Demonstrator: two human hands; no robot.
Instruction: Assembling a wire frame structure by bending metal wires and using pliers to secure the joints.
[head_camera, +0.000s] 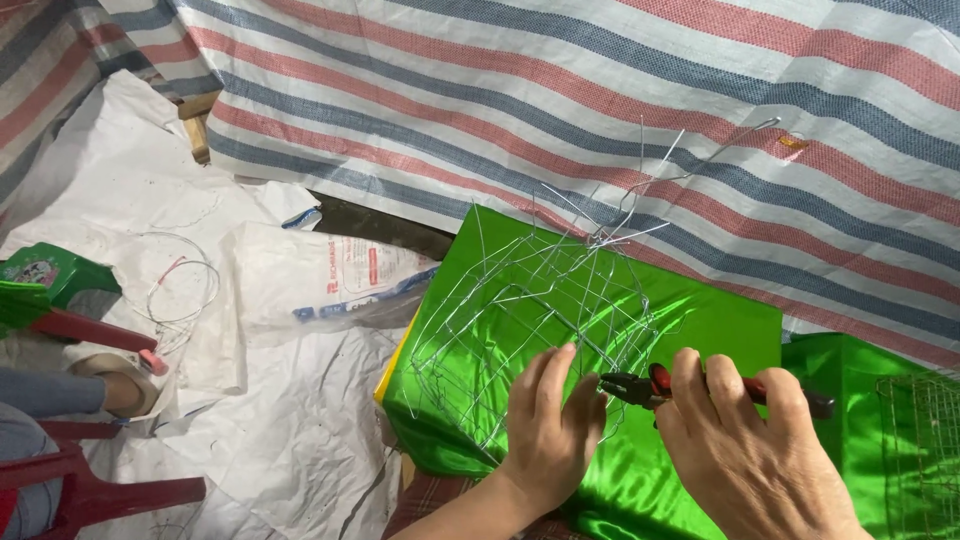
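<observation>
Left hand lies spread flat on the thin silver wire frame, which rises up and away over shiny green satin cloth; right hand, just beside, grips red-handled pliers pointing leftward at the frame

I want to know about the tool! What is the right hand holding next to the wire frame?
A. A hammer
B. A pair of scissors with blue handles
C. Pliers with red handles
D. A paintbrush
C: the right hand grips pliers with red handles, their dark nose pointing at the wire frame that the left hand steadies on the green cloth.
</observation>
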